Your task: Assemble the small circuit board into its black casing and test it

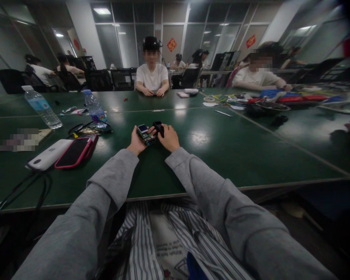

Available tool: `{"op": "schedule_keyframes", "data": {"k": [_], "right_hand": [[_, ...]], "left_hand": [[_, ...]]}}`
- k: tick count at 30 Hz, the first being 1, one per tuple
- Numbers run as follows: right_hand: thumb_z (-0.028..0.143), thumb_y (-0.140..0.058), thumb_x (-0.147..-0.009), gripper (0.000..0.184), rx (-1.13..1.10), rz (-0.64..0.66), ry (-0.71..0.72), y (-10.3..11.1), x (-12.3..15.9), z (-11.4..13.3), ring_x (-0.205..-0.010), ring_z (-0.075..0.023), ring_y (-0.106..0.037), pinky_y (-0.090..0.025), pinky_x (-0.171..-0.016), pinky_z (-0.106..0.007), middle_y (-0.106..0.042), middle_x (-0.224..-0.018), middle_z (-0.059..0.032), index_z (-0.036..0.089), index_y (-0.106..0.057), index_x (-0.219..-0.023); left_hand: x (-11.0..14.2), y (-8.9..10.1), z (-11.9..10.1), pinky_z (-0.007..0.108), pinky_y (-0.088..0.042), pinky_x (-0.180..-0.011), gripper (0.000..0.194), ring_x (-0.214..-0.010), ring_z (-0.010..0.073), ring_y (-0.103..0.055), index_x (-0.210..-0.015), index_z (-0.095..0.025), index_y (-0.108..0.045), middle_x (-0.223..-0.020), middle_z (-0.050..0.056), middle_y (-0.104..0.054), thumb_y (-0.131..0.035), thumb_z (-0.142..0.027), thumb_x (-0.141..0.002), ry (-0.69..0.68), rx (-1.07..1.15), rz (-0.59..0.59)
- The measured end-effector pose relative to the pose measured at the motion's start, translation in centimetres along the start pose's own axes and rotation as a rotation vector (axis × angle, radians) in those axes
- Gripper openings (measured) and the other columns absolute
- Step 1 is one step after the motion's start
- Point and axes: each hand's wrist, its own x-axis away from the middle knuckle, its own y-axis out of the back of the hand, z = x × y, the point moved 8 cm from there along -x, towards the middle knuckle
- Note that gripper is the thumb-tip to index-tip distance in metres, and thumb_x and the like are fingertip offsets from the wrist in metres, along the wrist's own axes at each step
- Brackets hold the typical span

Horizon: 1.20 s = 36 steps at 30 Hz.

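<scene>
One circuit board with a screen [145,134], mid-frame, is gripped by the left hand [137,143]; the right hand [170,137] clasps a black casing [158,126].

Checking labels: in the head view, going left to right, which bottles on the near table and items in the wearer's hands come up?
White-capped bottle → blue-capped bottle → circuit board in the left hand → black block in the right hand.

Green circuit board [147,137]; black piece [158,125]; dark green tabletop [236,151]; grey sleeves [113,173]; pink-edged phone [75,153]; striped shirt [138,225].
</scene>
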Motion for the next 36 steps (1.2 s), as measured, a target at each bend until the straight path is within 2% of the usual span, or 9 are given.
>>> {"op": "schedule_keyframes", "data": {"k": [3, 8, 36], "right_hand": [[0.028, -0.054, -0.091, 0.048, 0.038, 0.062, -0.016, -0.46, 0.21, -0.13, -0.111, -0.031, -0.057, -0.047, -0.094, -0.043, -0.058, -0.121, -0.0182, 0.012, -0.05, -0.137], [0.029, -0.052, -0.092, 0.049, 0.048, 0.086, -0.026, -0.58, 0.33, -0.14, -0.112, -0.0305, -0.055, -0.046, -0.093, -0.043, -0.056, -0.123, -0.0183, 0.013, -0.047, -0.139], [0.029, -0.052, -0.093, 0.05, 0.04, 0.113, -0.027, -0.97, 0.52, -0.11, -0.115, -0.0308, -0.053, -0.046, -0.095, -0.044, -0.053, -0.125, -0.0187, 0.013, -0.045, -0.141]], "left_hand": [[-0.03, -0.02, -0.01, 0.05, -0.053, -0.096, 0.058, -0.117, 0.0318, -0.066, -0.134, -0.015, -0.049, -0.13, 0.018, -0.066, -0.033, -0.056, -0.098, 0.0, 0.0, 0.01], [-0.1, 0.01, -0.01, 0.049, -0.054, -0.095, 0.058, -0.117, 0.0314, -0.066, -0.133, -0.013, -0.05, -0.131, 0.019, -0.066, -0.033, -0.057, -0.098, -0.001, -0.002, 0.009], [-0.27, 0.12, 0.07, 0.051, -0.053, -0.097, 0.057, -0.118, 0.0321, -0.065, -0.134, -0.017, -0.05, -0.133, 0.018, -0.064, -0.034, -0.057, -0.097, -0.001, -0.011, 0.026]]}}
